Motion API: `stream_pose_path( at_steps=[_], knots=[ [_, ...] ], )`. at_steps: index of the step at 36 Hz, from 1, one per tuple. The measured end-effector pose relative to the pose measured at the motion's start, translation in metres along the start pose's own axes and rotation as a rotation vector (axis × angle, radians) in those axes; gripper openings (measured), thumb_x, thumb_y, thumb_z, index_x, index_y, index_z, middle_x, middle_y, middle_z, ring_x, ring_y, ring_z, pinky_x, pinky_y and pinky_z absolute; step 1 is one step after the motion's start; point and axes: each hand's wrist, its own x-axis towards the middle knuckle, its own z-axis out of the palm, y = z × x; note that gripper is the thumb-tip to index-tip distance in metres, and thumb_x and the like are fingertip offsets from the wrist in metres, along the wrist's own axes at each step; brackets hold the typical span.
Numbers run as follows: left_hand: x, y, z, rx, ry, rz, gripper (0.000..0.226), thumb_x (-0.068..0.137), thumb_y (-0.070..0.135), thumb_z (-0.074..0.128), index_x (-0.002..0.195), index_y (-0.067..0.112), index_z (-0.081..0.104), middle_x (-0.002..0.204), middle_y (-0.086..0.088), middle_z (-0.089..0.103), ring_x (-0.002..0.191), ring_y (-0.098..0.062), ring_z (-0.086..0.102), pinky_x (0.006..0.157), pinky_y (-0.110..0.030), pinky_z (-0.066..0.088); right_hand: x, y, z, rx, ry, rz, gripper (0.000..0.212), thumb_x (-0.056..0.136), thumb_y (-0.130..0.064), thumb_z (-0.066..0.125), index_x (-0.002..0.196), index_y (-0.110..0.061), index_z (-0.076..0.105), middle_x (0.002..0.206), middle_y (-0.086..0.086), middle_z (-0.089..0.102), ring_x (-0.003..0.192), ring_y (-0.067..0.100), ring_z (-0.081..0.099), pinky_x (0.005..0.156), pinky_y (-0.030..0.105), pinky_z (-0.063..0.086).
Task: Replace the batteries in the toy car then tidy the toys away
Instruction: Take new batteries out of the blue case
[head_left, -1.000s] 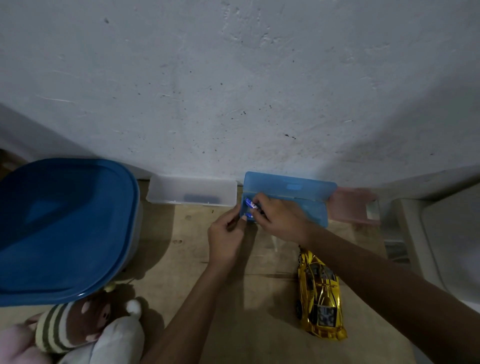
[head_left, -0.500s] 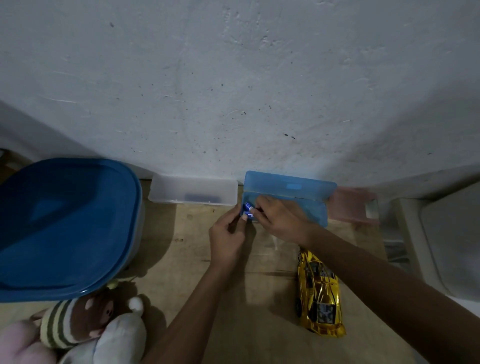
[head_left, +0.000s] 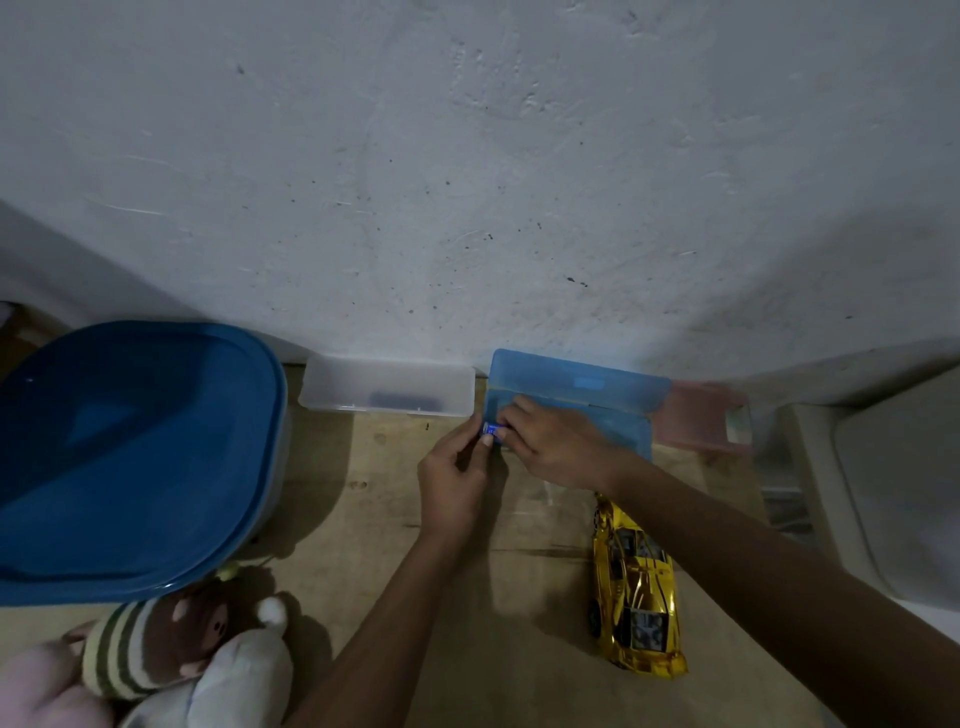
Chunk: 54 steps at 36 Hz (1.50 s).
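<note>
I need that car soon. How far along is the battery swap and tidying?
Early. The blue case is open; both hands, left hand and right hand, pinch a small blue battery at its edge. The gold toy car lies untouched, and the plush toys remain out.

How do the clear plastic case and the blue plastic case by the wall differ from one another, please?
The clear case is colourless and frosted; the blue case is tinted translucent blue. The clear case is shut and untouched, whereas the blue case stands open, its lid leaning towards the wall, with both hands at its left end. A dark object shows inside the clear case; the blue case's contents are mostly hidden by the right hand. Both are long, flat boxes lying against the wall.
</note>
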Motion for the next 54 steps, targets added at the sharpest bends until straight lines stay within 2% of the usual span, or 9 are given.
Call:
stream_pose_path(
  at_steps=[4, 9, 22, 28, 33, 37, 43, 48, 54],
  knots=[
    [0.000, 0.000, -0.001, 0.006, -0.003, 0.009, 0.034, 0.091, 0.007, 0.058, 0.125, 0.012, 0.060, 0.117, 0.002, 0.066, 0.105, 0.003, 0.060, 0.097, -0.015, 0.045, 0.000, 0.006, -0.001, 0.028, -0.033, -0.011, 0.029, 0.099, -0.036, 0.032, 0.110, -0.016, 0.049, 0.103, 0.003, 0.050, 0.083, 0.017, 0.050, 0.065, 0.029, 0.032],
    [0.000, -0.001, 0.001, 0.011, 0.001, 0.004, 0.034, 0.091, 0.007, 0.058, 0.124, 0.012, 0.060, 0.116, 0.005, 0.065, 0.107, -0.002, 0.060, 0.096, -0.014, 0.045, 0.000, 0.009, -0.003, 0.016, -0.096, -0.051, 0.031, 0.099, -0.037, 0.032, 0.115, -0.015, 0.046, 0.106, 0.003, 0.048, 0.083, 0.016, 0.049, 0.067, 0.032, 0.038],
    [-0.001, -0.001, 0.005, 0.079, 0.043, 0.056, 0.040, 0.091, 0.005, 0.057, 0.123, 0.029, 0.052, 0.111, 0.016, 0.061, 0.099, 0.019, 0.054, 0.090, -0.003, 0.040, -0.004, 0.007, -0.011, -0.100, -0.044, -0.071, 0.026, 0.098, -0.040, 0.033, 0.105, -0.017, 0.044, 0.092, 0.003, 0.057, 0.074, 0.017, 0.048, 0.062, 0.029, 0.029],
    [-0.005, 0.000, 0.008, 0.111, 0.044, 0.074, 0.035, 0.093, 0.007, 0.053, 0.125, 0.020, 0.057, 0.114, 0.007, 0.065, 0.106, -0.004, 0.059, 0.095, -0.023, 0.047, -0.008, 0.000, -0.016, -0.117, 0.091, -0.044, 0.026, 0.099, -0.035, 0.032, 0.108, -0.013, 0.044, 0.093, 0.004, 0.056, 0.071, 0.013, 0.042, 0.061, 0.028, 0.029],
    [-0.009, 0.002, 0.011, 0.176, 0.031, 0.110, 0.039, 0.096, 0.013, 0.050, 0.132, 0.025, 0.046, 0.123, 0.005, 0.060, 0.112, -0.004, 0.053, 0.100, -0.029, 0.046, -0.018, -0.010, -0.031, 0.027, 0.232, 0.030, 0.030, 0.099, -0.034, 0.029, 0.115, -0.013, 0.043, 0.091, 0.005, 0.064, 0.074, 0.021, 0.059, 0.060, 0.032, 0.040],
    [-0.008, -0.005, 0.013, 0.288, -0.011, 0.127, 0.050, 0.095, 0.025, 0.053, 0.142, 0.018, 0.040, 0.137, -0.003, 0.052, 0.126, -0.014, 0.046, 0.106, -0.037, 0.042, -0.033, -0.013, -0.038, 0.205, 0.322, 0.069, 0.035, 0.097, -0.040, 0.025, 0.108, -0.013, 0.045, 0.082, 0.002, 0.064, 0.069, 0.020, 0.059, 0.061, 0.034, 0.044],
    [-0.004, -0.001, 0.014, 0.340, 0.013, 0.156, 0.049, 0.092, 0.025, 0.056, 0.139, 0.014, 0.044, 0.134, -0.005, 0.055, 0.124, -0.018, 0.048, 0.104, -0.034, 0.043, -0.055, -0.001, -0.046, 0.143, 0.090, 0.073, 0.026, 0.099, -0.038, 0.030, 0.109, -0.018, 0.043, 0.078, -0.001, 0.055, 0.069, 0.016, 0.054, 0.061, 0.032, 0.040],
    [-0.001, 0.000, 0.022, 0.315, 0.094, 0.135, 0.047, 0.090, 0.023, 0.061, 0.134, 0.011, 0.051, 0.125, -0.007, 0.062, 0.117, -0.020, 0.053, 0.100, -0.034, 0.047, -0.057, 0.008, -0.039, -0.083, -0.114, 0.029, 0.030, 0.099, -0.041, 0.032, 0.115, -0.018, 0.044, 0.098, 0.003, 0.062, 0.083, 0.015, 0.056, 0.067, 0.028, 0.041],
    [0.000, 0.003, 0.027, 0.270, 0.167, 0.104, 0.046, 0.086, 0.025, 0.067, 0.128, 0.007, 0.057, 0.116, -0.008, 0.066, 0.109, -0.019, 0.057, 0.094, -0.037, 0.051, -0.051, 0.012, -0.032, -0.269, -0.095, -0.020, 0.037, 0.098, -0.038, 0.037, 0.127, -0.015, 0.043, 0.131, 0.006, 0.053, 0.125, 0.022, 0.044, 0.097, 0.032, 0.040]
  ],
)
